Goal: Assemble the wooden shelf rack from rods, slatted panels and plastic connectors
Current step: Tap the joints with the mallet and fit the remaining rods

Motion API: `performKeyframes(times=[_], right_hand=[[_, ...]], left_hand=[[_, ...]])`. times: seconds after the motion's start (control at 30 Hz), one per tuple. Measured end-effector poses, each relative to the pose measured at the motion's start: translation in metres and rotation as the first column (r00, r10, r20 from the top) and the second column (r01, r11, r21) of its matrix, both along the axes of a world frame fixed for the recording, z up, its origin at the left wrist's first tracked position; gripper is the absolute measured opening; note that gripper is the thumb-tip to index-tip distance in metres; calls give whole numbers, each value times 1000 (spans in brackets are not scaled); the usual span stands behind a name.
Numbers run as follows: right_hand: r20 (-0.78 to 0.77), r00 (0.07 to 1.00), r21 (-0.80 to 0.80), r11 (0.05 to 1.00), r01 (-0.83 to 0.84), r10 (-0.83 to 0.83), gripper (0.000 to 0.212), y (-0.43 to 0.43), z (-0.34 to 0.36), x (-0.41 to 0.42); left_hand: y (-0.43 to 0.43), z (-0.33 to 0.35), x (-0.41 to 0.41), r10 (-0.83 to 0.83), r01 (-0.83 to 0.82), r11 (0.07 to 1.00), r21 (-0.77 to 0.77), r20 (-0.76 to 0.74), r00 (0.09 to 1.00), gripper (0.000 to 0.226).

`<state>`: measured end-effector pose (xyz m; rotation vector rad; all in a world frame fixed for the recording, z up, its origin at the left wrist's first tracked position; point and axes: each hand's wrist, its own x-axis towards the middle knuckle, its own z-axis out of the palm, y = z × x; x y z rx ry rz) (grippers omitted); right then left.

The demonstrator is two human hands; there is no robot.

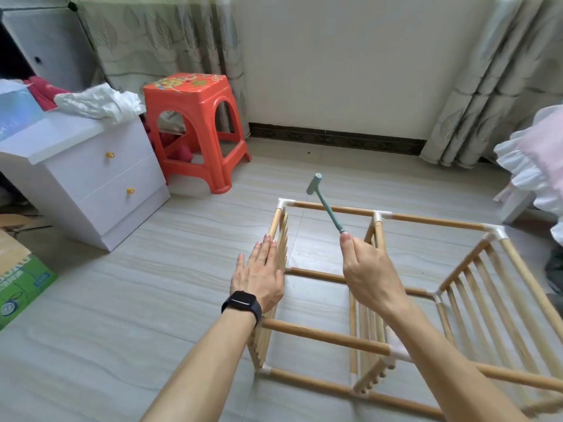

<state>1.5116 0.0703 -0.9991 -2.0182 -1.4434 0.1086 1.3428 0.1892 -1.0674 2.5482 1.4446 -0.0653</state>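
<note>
Rack [323, 333] lies on its side on the tiled floor [152, 269], right of the room's middle. Its pale rods [432, 221] are joined at the corners by white connectors [285, 204].

Far left, a green-printed box [18, 284] sits on the floor. Next comes a white drawer cabinet [91, 178] with a crumpled white cloth [97, 102] on top. Beyond it an orange stool [195, 117] stands by the curtain [158, 41].

The left hand [259, 275], a black watch [242, 303] on its wrist, rests flat on the rack's left panel [283, 239], fingers straight and pressed together. Right of it a small green hammer [328, 211] is raised over the far rod, head up and tilted leftward. The right hand [368, 269] holds it by the very end of the handle, fingers curled under and pinching it, thumb along the top.

A middle panel [364, 324] stands below that hand, and a third panel [487, 303] closes the rack's right end. White frilled fabric [530, 166] hangs at the far right edge.
</note>
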Motion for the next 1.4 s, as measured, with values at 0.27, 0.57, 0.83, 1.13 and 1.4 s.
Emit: performKeyframes(times=[0.27,0.57,0.83,1.13,1.4], right_hand=[[-324,871,-56,927,372,-369,52,-236,-22,23],[-425,513,-356,659,663,-746,31,-370,-131,18],[-161,393,-775,362,518,-905,50,-430,-231,32],[43,502,-807,266,526,-864,43,-444,-280,73],[183,501,-839,131,528,-846,37,-428,-300,86]], left_hand=[[-60,39,44,-134,135,990,30,-46,990,65],[-213,52,150,-571,572,821,12,63,819,63],[-251,0,168,-535,533,845,52,37,844,60],[-256,-15,171,-517,502,852,152,89,851,68],[-255,-22,171,-519,494,843,210,84,850,73]])
